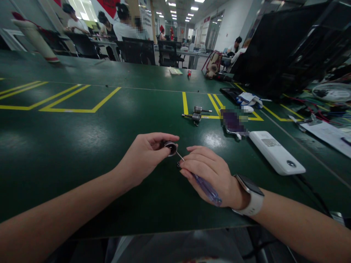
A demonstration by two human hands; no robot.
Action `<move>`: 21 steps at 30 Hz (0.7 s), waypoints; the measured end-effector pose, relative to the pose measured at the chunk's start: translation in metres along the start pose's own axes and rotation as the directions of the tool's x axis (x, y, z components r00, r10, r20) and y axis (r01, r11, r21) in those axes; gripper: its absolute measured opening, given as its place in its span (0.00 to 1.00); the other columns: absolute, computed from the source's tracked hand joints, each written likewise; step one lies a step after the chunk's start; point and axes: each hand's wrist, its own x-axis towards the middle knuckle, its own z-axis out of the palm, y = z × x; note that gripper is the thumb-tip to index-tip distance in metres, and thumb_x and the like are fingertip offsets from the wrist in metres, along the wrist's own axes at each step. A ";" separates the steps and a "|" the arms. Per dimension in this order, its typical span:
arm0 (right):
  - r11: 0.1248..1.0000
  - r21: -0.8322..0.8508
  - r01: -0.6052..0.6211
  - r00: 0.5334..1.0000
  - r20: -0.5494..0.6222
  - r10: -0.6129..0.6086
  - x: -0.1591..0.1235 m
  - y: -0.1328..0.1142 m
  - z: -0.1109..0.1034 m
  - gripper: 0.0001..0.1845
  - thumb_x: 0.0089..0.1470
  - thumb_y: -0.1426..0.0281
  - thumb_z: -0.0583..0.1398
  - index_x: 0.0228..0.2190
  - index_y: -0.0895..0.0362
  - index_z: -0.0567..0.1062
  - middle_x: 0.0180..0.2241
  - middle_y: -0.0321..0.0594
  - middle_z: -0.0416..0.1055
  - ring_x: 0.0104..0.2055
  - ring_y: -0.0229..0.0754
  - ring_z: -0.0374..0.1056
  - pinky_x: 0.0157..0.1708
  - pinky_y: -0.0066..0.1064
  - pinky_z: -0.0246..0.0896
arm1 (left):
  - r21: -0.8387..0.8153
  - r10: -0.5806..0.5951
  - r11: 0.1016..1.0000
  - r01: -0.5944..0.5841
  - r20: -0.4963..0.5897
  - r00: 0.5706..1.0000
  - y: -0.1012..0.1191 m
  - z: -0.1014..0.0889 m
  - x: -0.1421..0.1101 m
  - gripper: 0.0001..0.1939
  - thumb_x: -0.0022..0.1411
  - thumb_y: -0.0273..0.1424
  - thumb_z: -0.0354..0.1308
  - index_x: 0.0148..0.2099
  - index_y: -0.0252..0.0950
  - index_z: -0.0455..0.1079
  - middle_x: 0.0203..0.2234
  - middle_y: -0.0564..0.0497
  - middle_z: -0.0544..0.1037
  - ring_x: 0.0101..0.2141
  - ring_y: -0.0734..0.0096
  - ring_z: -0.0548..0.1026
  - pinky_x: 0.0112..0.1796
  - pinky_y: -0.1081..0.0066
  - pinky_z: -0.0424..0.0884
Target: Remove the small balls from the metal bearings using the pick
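One metal cup (dark inside) sits between left-hand fingers.

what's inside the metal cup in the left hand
The metal cup shows a dark hollow; details deeper are too small to tell, and the left hand covers part of it.

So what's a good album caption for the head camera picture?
Left hand holds a round metal part, right hand a screwdriver, over a green table.

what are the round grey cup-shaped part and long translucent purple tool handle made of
The grey cup-shaped part: probably metal, by its glossy rim. The purple tool handle: likely smooth plastic, being see-through with bright highlights.
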 end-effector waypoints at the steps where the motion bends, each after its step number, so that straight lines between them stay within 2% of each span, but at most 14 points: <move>1: 1.000 0.008 0.000 1.000 -0.002 0.000 0.000 0.000 0.000 0.03 0.55 0.77 0.57 0.34 0.60 0.69 0.29 0.43 0.75 0.33 0.39 0.71 0.44 0.39 0.69 | 0.002 0.000 1.000 0.000 -0.003 1.000 0.000 0.000 0.000 0.15 0.47 0.25 0.61 0.40 0.35 0.76 0.35 0.49 0.81 0.39 0.65 0.77 0.42 0.71 0.71; 11: 1.000 0.016 -0.015 1.000 0.007 0.015 0.001 -0.002 0.002 0.04 0.56 0.76 0.56 0.34 0.59 0.70 0.29 0.42 0.76 0.33 0.40 0.72 0.42 0.39 0.69 | 0.002 0.000 1.000 0.000 0.000 1.000 0.000 0.001 -0.001 0.14 0.47 0.26 0.61 0.39 0.35 0.75 0.34 0.49 0.80 0.39 0.63 0.77 0.44 0.67 0.72; 13: 0.994 0.085 -0.070 0.997 -0.007 0.071 0.002 -0.003 0.000 0.04 0.56 0.76 0.56 0.33 0.58 0.71 0.29 0.41 0.76 0.33 0.40 0.72 0.43 0.40 0.69 | -0.018 0.017 1.000 -0.017 -0.001 1.000 -0.001 0.000 0.001 0.13 0.47 0.26 0.61 0.39 0.35 0.74 0.35 0.49 0.80 0.39 0.63 0.77 0.44 0.65 0.72; 14: 0.981 0.140 -0.133 0.990 -0.034 0.139 0.003 -0.003 -0.001 0.04 0.56 0.76 0.55 0.33 0.58 0.71 0.29 0.41 0.76 0.34 0.39 0.72 0.44 0.40 0.68 | -0.031 0.025 0.999 -0.026 -0.010 1.000 -0.001 0.000 0.002 0.13 0.47 0.26 0.61 0.39 0.34 0.73 0.37 0.48 0.79 0.39 0.63 0.77 0.43 0.65 0.72; 16: 0.901 0.299 -0.315 0.929 -0.097 0.357 0.003 0.001 -0.003 0.06 0.57 0.74 0.55 0.31 0.57 0.72 0.28 0.39 0.75 0.33 0.38 0.72 0.43 0.39 0.68 | -0.053 0.026 0.998 -0.028 -0.039 0.999 0.000 -0.002 0.004 0.14 0.46 0.26 0.61 0.39 0.33 0.71 0.38 0.48 0.78 0.38 0.64 0.77 0.43 0.64 0.73; 18: 0.721 0.499 -0.480 0.805 -0.077 0.589 0.002 0.009 -0.003 0.07 0.57 0.70 0.56 0.28 0.57 0.72 0.25 0.36 0.73 0.29 0.37 0.71 0.39 0.36 0.69 | -0.062 -0.008 0.998 0.004 -0.058 0.998 0.002 -0.004 0.006 0.14 0.46 0.25 0.62 0.39 0.32 0.69 0.36 0.48 0.78 0.36 0.65 0.78 0.43 0.63 0.73; 20: 0.483 0.657 -0.579 0.697 0.091 0.711 0.000 0.020 -0.001 0.09 0.56 0.66 0.59 0.27 0.57 0.70 0.20 0.32 0.71 0.24 0.35 0.70 0.34 0.32 0.68 | -0.068 -0.044 0.997 0.040 -0.057 0.997 0.004 -0.007 0.008 0.15 0.45 0.25 0.63 0.39 0.32 0.69 0.32 0.49 0.78 0.35 0.65 0.78 0.44 0.61 0.72; 21: 0.378 0.683 -0.625 0.643 0.176 0.745 -0.002 0.025 0.001 0.10 0.55 0.65 0.59 0.27 0.58 0.70 0.19 0.31 0.70 0.22 0.34 0.69 0.32 0.31 0.68 | -0.077 -0.051 0.996 0.047 -0.050 0.997 0.005 -0.009 0.009 0.17 0.44 0.25 0.64 0.39 0.32 0.70 0.32 0.49 0.77 0.35 0.64 0.78 0.45 0.60 0.71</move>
